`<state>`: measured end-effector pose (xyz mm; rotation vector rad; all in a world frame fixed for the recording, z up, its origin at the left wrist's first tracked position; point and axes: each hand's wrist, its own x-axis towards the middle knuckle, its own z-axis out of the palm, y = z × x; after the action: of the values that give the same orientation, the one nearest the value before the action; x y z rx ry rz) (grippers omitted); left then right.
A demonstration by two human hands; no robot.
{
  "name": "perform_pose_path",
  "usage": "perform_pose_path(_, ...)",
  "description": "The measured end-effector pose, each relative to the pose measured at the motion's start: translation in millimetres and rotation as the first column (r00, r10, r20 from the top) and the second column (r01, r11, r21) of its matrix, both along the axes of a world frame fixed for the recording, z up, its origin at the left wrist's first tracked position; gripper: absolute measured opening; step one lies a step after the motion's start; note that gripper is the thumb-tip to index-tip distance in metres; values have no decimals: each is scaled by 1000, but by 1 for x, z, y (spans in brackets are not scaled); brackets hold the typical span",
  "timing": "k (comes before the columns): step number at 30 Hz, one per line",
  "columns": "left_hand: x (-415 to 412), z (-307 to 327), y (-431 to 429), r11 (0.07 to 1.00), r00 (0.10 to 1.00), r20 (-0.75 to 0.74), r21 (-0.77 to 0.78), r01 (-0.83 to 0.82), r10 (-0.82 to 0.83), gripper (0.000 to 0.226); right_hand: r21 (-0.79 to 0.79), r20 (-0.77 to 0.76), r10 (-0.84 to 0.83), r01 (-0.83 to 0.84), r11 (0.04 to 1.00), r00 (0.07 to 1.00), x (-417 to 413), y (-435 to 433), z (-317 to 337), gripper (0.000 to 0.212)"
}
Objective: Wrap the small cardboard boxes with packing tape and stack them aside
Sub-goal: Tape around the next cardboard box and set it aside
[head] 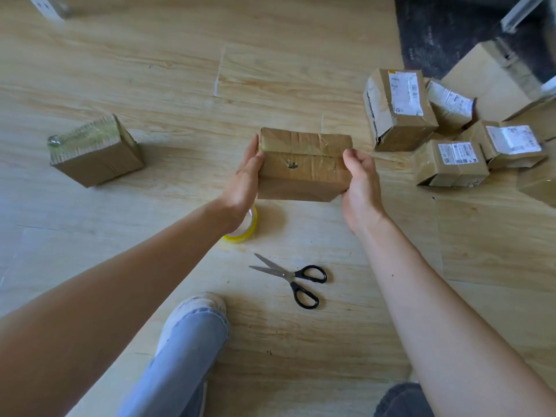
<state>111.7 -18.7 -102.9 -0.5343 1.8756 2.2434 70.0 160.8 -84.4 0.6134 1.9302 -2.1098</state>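
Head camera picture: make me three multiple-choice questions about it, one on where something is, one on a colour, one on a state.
1. Where do the scissors lie?
A on the floor, nearer the person than the held box
B on a chair
C on a shelf

2. The tape roll has a rim that is:
A red
B yellow
C blue

3. The held box is:
A gripped by one hand only
B between the left hand and the right hand
C lying untouched

Answers:
1 A, they lie on bare boards below the box in the view.
2 B, yellow shows beside the left wrist.
3 B, one hand is at each end.
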Motion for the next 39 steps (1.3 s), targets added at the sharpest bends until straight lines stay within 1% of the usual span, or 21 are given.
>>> perform_pose_path(2, 6, 16, -17, 999, 1000, 27, -28, -15, 16, 47, 1, 1, 31, -31, 1000, 1000, 5, -15, 18, 4)
perform_pose_path(6, 30, 34, -67, 991, 992, 30, -58, -119, 121, 47, -39, -29, 165, -166, 985, 986, 25, -57, 41, 10)
perform_pose_path(10, 66, 35, -135, 970, 973, 67, -113, -213, 222, 47, -41, 9, 369, -368, 929, 929, 47, -120, 46, 27)
perform_pose_path(14, 103, 25, -203, 943, 935, 122, -43, -329, 332, 50, -64, 86, 541, -538, 841, 836, 66, -192, 24, 51)
perform_pose_path(16, 121, 18, -231, 931, 923, 124, -9, -365, 363, 48, -74, 128, 600, -596, 799, 789, 73, -227, 10, 64)
perform_pose_path(18, 135, 7, -256, 898, 887, 147, -37, -438, 438, 40, -56, 144, 643, -642, 764, 752, 79, -261, -6, 70)
perform_pose_path(20, 148, -6, -281, 848, 819, 221, -99, -522, 530, 31, -8, 155, 672, -680, 733, 724, 86, -290, -17, 76)
perform_pose_path(21, 153, -11, -292, 834, 795, 254, -125, -537, 550, 28, 13, 159, 682, -693, 721, 713, 90, -302, -21, 77)
perform_pose_path(24, 165, -23, -314, 821, 761, 315, -140, -553, 567, 15, 44, 177, 700, -716, 697, 692, 98, -327, -29, 78)
perform_pose_path(27, 171, -29, -323, 811, 752, 313, -130, -571, 580, 21, 98, 183, 725, -746, 658, 664, 102, -337, -33, 76)
perform_pose_path(30, 172, -29, -323, 823, 757, 327, -177, -540, 567, 30, 130, 198, 747, -773, 621, 634, 102, -338, -37, 72)
perform_pose_path(35, 167, -27, -312, 875, 786, 397, -315, -368, 473, 49, 49, 203, 794, -816, 576, 573, 99, -324, -42, 74)
perform_pose_path(37, 165, -26, -308, 881, 785, 420, -346, -324, 454, 51, 10, 218, 809, -830, 557, 546, 97, -317, -44, 75)
perform_pose_path(39, 160, -26, -304, 870, 770, 434, -378, -316, 468, 47, -22, 227, 828, -848, 530, 512, 93, -312, -46, 74)
